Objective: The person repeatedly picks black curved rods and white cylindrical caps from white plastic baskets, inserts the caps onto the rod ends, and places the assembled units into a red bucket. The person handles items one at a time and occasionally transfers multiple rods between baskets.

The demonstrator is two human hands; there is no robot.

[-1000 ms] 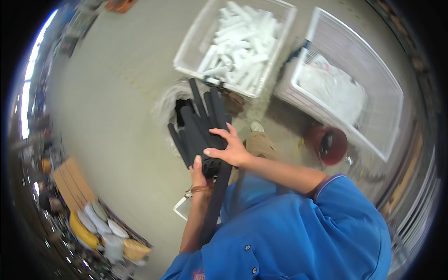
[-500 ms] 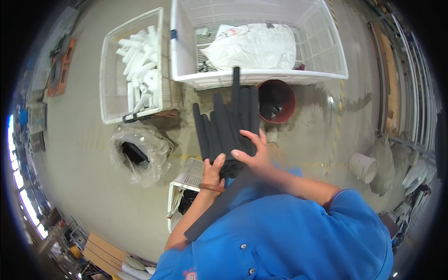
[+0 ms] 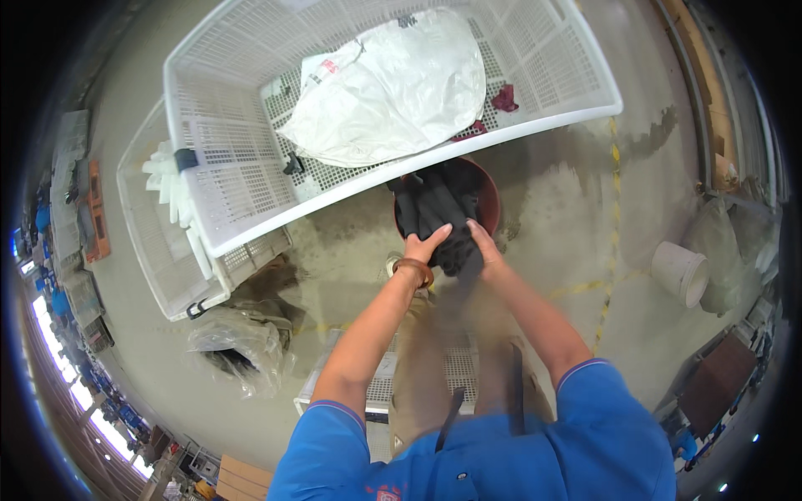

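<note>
Both of my hands grip a bundle of black foam tubes [image 3: 436, 207] from its two sides. My left hand [image 3: 424, 247], with a brown bangle at its wrist, presses the left side, thumb on top. My right hand [image 3: 487, 245] is closed round the right side. The far ends of the tubes reach into the opening of a dark red bucket [image 3: 491, 199], partly hidden under the edge of the large white crate. The near tube ends face me, and a blurred dark strip hangs below them. How deep the tubes sit in the bucket I cannot tell.
A large white crate [image 3: 401, 185] holding a white plastic sack [image 3: 393, 92] stands beyond the bucket. Left of it, another white crate [image 3: 138, 242] holds white tubes. A clear plastic bag [image 3: 255, 338] lies at the left, a white bucket [image 3: 678, 271] at the right. A low white basket [image 3: 455, 367] is by my legs.
The bundle has moved from in front of my body out to the red bucket, both hands still on it. My arms are stretched further forward, and the view has shifted.
</note>
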